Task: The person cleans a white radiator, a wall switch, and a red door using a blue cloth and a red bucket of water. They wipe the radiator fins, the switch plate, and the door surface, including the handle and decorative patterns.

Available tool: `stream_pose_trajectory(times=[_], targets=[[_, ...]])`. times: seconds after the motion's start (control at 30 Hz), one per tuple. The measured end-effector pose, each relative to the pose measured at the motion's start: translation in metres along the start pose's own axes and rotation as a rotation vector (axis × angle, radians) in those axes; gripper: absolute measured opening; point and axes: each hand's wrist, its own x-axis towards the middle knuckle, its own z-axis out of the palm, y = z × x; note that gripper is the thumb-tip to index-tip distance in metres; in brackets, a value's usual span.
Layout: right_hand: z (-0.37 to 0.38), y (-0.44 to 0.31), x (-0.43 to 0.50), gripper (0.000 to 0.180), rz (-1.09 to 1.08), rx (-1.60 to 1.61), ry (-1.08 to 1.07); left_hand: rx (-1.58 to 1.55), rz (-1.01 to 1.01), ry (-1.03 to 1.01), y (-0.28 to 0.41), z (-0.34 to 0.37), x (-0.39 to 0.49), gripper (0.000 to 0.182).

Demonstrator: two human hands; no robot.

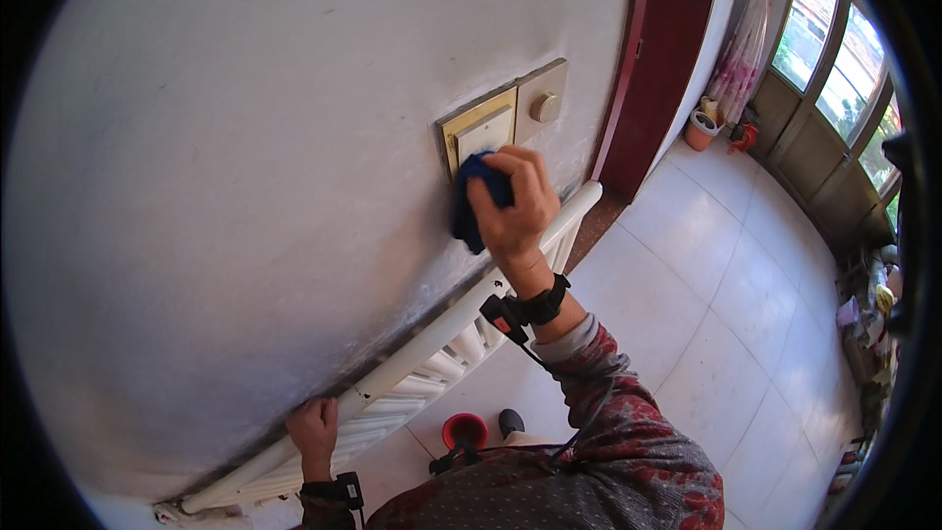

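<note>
My right hand (521, 206) grips a bunched dark blue cloth (471, 210) and presses it against the lower part of a wall switch (483, 134). The switch has a pale rocker in a gold-coloured frame. Beside it, on the right, sits a second plate with a round knob (544, 108). Lower down, my left hand (315, 427) is closed over the top pipe of a white radiator (412, 361) that runs along the wall. Its fingertips are hidden behind the pipe.
The white wall (257, 199) bears dark scuffs. A red bucket (465, 430) stands on the tiled floor (684, 294) near my shoe (511, 422). A dark red door (670, 66) is to the right. Beyond are a plant pot (701, 131), a curtain (743, 51) and glazed doors (831, 88).
</note>
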Motion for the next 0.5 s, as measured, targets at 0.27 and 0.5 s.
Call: stream_pose_trajectory(times=[0.27, 0.5], targets=[[-0.009, -0.006, 0.009, 0.023, 0.258, -0.057, 0.152, 0.033, -0.012, 0.008, -0.003, 0.002, -0.003, 0.027], [0.01, -0.027, 0.013, 0.024, 0.127, -0.064, 0.057, 0.009, -0.042, -0.01, -0.002, 0.001, -0.003, 0.025]])
